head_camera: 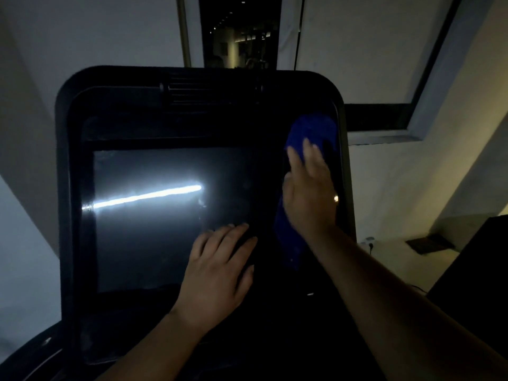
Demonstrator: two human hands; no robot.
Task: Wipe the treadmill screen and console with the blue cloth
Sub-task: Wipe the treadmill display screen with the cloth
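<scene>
A black treadmill console (82, 105) fills the middle of the head view. Its dark screen (148, 229) reflects a bright strip of light. My right hand (309, 193) lies flat with straight fingers on the blue cloth (313, 130), pressing it against the console's right side, beside the screen. Part of the cloth hangs below my palm along the right edge. My left hand (220, 273) rests flat with spread fingers on the lower right corner of the screen and holds nothing.
The room is dim. A white wall and a dark window frame (384, 119) lie behind the console. At the lower right stand a dark box-like object (472, 270) and a floor outlet (428, 243).
</scene>
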